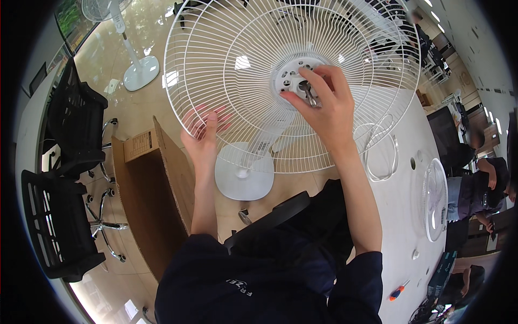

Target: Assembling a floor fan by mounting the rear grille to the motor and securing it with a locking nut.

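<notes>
A large white wire fan grille (237, 92) fills the upper middle, in front of me. My left hand (204, 129) is closed on its lower left rim, thumb on the near side and fingers seen through the wires. At the grille's centre is a white round hub (281, 75) with holes and a metal shaft (309, 94). My right hand (330, 105) curls around that hub, thumb and fingertips against its edge. Exactly what part the right fingertips grip is partly hidden. Behind the wires a white stand pole (270, 129) runs down to a white base (243, 183) on the floor.
An open cardboard box (156, 183) stands at left, beside black office chairs (62, 216). On the white table (399, 216) at right lie a white cable (388, 175), another fan grille (435, 200) and an orange-handled screwdriver (397, 292). Another fan (141, 73) stands far left; people are at right.
</notes>
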Demonstrator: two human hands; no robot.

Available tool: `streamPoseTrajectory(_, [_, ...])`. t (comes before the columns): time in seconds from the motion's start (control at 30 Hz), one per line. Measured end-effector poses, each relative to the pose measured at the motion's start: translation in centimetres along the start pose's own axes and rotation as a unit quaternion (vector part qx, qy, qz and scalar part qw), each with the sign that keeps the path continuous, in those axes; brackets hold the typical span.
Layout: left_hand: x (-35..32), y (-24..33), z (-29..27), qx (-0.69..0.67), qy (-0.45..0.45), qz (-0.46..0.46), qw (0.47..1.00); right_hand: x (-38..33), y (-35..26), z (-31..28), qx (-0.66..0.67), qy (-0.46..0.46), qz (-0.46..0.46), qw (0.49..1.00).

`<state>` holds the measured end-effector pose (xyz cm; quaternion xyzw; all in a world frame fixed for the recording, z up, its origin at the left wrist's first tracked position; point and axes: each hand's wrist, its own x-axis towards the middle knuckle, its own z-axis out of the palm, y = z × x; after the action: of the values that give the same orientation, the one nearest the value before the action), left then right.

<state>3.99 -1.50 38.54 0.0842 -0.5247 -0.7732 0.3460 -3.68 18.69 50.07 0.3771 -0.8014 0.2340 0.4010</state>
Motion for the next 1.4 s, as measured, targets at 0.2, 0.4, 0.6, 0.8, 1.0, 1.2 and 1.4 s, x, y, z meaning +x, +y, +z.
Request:
streamPoseTrajectory(0.2, [-0.1, 0.3, 0.1, 0.007, 0.009, -0.002, 1.000, -0.3, -0.2, -0.9, -0.011, -0.017, 0.007, 1.000])
streamPoseTrajectory(0.4, [-0.1, 0.3, 0.4, -0.004, 0.014, -0.006, 1.000, 0.0, -0.8, -0.7, -0.018, -0.016, 0.061, 0.998])
streamPoseTrajectory(0.6, [0.0, 0.5, 0.3, 0.011, -0.001, 0.010, 1.000, -0.4, -0.3, 0.5, -0.011, 0.042, 0.078, 0.996])
streamPoseTrajectory(0.8, [0.0, 0.2, 0.2, -0.002, 0.008, -0.006, 1.000, -0.1, -0.1, 1.1, -0.046, 0.095, 0.003, 0.994])
streamPoseTrajectory(1.0, [0.0, 0.4, 0.1, 0.011, 0.002, 0.001, 1.000, -0.9, -0.4, 1.1, 0.015, 0.046, 0.044, 0.998])
streamPoseTrajectory(1.2, [-0.1, 0.5, 0.1, 0.001, 0.008, -0.004, 1.000, -0.3, -0.3, -1.0, 0.007, -0.023, 0.005, 1.000])
streamPoseTrajectory(1.4, [0.0, 0.6, 0.2, 0.006, -0.006, -0.007, 1.000, -0.9, -0.4, -0.3, -0.003, 0.017, 0.060, 0.998])
